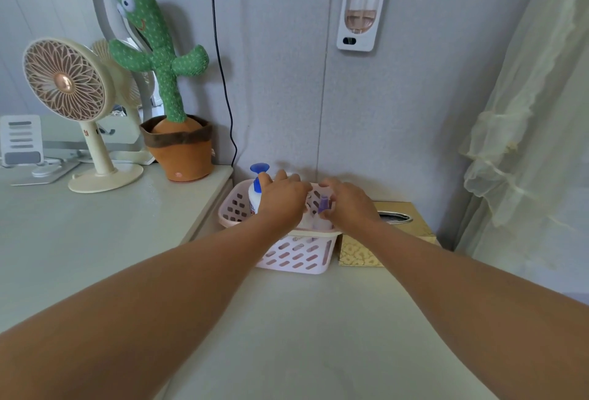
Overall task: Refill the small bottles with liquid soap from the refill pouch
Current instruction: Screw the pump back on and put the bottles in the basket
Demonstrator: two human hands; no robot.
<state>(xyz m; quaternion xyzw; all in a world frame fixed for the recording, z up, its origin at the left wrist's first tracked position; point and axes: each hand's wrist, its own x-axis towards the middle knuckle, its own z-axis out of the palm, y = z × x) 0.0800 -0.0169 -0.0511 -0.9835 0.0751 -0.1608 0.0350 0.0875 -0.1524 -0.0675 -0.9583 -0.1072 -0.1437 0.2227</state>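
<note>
At 12 o'clock from frame centre, pink slotted basket (296, 256) sits on pale counter (302, 320), against the wall. Both forearms reach into it.

- Left hand (283, 200): palm down over basket interior, fingers bent downward out of sight. Cannot tell if it grips anything. A white item shows just beneath it; identity unclear.
- Right hand (347, 205): thumb and fingers pinch small bottle (324, 203) at its purple top. Bottle upright, inside basket, centre-right.
- Pump bottle (255, 199), white with blue pump head: upright in basket's 10 o'clock corner, just beside left-hand fingers.
- Gold tissue box (360, 253): touching basket at its 3 o'clock side.
- Plush cactus (159, 49) and desk fan (67, 81): on raised desk, 10 o'clock from basket.
- Wall dispenser (363, 4): 1 o'clock, high.
</note>
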